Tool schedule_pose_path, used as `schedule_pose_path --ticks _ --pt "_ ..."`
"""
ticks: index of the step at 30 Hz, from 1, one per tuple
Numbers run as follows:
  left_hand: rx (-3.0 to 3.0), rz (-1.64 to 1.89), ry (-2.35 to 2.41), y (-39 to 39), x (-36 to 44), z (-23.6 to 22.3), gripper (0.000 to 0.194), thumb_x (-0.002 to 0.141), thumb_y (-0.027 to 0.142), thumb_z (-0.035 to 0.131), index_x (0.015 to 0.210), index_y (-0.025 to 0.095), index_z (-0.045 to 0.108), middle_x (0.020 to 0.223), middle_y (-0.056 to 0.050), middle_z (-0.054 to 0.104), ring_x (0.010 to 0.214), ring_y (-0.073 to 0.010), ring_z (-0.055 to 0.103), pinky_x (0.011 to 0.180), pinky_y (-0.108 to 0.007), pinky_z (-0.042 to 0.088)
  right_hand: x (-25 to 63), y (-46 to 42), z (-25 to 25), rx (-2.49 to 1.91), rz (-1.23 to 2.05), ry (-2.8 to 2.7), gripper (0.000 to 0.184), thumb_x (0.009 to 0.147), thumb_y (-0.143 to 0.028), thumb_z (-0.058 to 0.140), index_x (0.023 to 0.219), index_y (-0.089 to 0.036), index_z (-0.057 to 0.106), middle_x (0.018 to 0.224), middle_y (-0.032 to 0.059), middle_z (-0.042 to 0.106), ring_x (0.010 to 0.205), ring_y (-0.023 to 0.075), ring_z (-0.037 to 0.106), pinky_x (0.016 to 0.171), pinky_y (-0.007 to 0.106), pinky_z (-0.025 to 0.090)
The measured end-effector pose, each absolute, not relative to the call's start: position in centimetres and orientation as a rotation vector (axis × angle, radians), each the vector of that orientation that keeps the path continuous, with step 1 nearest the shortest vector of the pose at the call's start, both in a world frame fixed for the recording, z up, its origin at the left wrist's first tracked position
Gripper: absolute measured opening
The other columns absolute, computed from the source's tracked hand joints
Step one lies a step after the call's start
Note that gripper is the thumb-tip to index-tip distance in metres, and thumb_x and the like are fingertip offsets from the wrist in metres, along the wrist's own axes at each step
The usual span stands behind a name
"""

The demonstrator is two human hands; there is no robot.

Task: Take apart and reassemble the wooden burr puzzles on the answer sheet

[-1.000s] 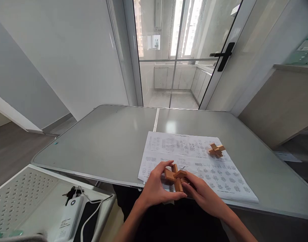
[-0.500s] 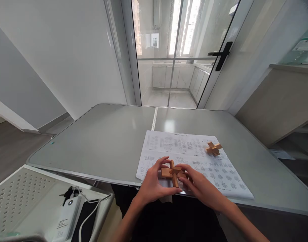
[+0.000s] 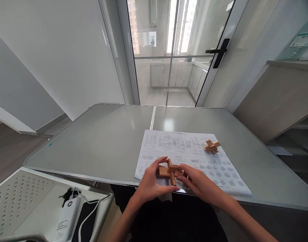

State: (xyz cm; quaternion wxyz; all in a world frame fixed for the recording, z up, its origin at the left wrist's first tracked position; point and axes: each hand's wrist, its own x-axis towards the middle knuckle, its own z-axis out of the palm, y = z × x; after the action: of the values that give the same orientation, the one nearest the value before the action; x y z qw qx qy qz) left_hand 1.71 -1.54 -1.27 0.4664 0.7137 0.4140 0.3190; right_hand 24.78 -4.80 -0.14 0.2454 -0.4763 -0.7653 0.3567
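Wooden puzzle (image 3: 172, 168), left hand (image 3: 149, 183) and right hand (image 3: 199, 180) grasping it, second puzzle (image 3: 212, 147) beyond on printed sheet (image 3: 159, 150)

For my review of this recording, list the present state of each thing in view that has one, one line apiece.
Brown wooden crossed-bar puzzle: bars crossing, held.
Left hand: clasping the puzzle's rounded bar end to end.
Right hand: pinching the puzzle's right side.
White printed paper sheet: spread flat, print up.
Light-brown wooden block puzzle: pieces together, resting on the sheet.
White rectangular power bank: lying flat, charge unclear.
Grey-framed glass door: appears shut.
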Motion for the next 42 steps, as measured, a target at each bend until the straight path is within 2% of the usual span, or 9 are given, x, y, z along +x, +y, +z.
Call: schedule_pose_path --ticks 3,11,16,21,31,37,42 --pt "1.754 0.778 1.022 -1.51 1.81 -1.36 0.101 0.06 0.046 0.098 0.146 0.026 0.049 0.124 -0.008 0.072 0.107 -0.0295 0.071 0.104 -0.05 0.054 24.62 -4.96 -0.13 -1.331 0.977 -2.087 0.022 0.111 -0.042 0.039 0.112 -0.026 0.054 0.092 0.0001 0.065 0.077 0.0187 0.062 0.07 0.031 0.046" --pt "1.746 0.795 1.022 -1.53 1.84 -1.36 0.099 0.059 0.041 0.099 0.144 0.024 0.05 0.115 -0.007 0.076 0.102 -0.0283 0.073 0.1 -0.046 0.056 24.68 -4.81 -0.25 -1.303 0.887 -2.171 0.021 0.112 -0.036 0.036 0.124 -0.028 0.05 0.101 0.002 0.067 0.077 0.0187 0.063 0.07 0.031 0.047" --pt "1.759 0.815 1.027 -1.61 1.82 -1.63 0.094 0.062 0.041 0.098 0.142 0.026 0.051 0.129 -0.009 0.071 0.105 -0.028 0.072 0.099 -0.046 0.057 24.86 -4.34 -0.41 -1.306 0.871 -2.18 0.018 0.111 -0.036 0.036 0.116 -0.026 0.051 0.094 0.0009 0.066 0.074 0.0183 0.062 0.068 0.03 0.046" --pt "1.744 0.836 1.037 -1.63 1.85 -1.58 0.093 0.061 0.038 0.098 0.141 0.027 0.051 0.136 -0.008 0.066 0.109 -0.0284 0.07 0.102 -0.047 0.056 24.89 -4.26 -0.67 -1.351 0.875 -2.176 0.016 0.111 -0.037 0.038 0.114 -0.027 0.051 0.098 0.0008 0.067 0.077 0.019 0.063 0.069 0.029 0.044" --pt "1.754 0.809 1.034 -1.44 1.85 -1.25 0.096 0.058 0.039 0.099 0.14 0.026 0.051 0.122 -0.008 0.073 0.106 -0.0287 0.071 0.101 -0.048 0.055 24.7 -4.72 -0.86 -1.361 0.817 -2.161 0.017 0.111 -0.036 0.039 0.118 -0.027 0.051 0.099 0.0013 0.068 0.077 0.0195 0.066 0.068 0.029 0.043" --pt "1.749 0.818 1.053 -1.52 1.91 -1.21 0.091 0.06 0.039 0.098 0.137 0.026 0.052 0.11 -0.005 0.074 0.102 -0.0271 0.071 0.097 -0.046 0.056 24.44 -4.75 -0.89 -1.385 0.802 -2.121 0.02 0.11 -0.033 0.039 0.124 -0.027 0.052 0.103 0.0018 0.07 0.078 0.0194 0.068 0.071 0.029 0.047" --pt "1.757 0.807 1.048 -1.65 1.89 -1.16 0.092 0.061 0.041 0.098 0.138 0.027 0.051 0.109 -0.005 0.074 0.101 -0.0271 0.071 0.098 -0.048 0.056 24.52 -4.8 -0.72 -1.344 0.809 -2.153 0.019 0.111 -0.032 0.039 0.122 -0.027 0.053 0.098 0.0005 0.068 0.075 0.0184 0.067 0.07 0.03 0.049"
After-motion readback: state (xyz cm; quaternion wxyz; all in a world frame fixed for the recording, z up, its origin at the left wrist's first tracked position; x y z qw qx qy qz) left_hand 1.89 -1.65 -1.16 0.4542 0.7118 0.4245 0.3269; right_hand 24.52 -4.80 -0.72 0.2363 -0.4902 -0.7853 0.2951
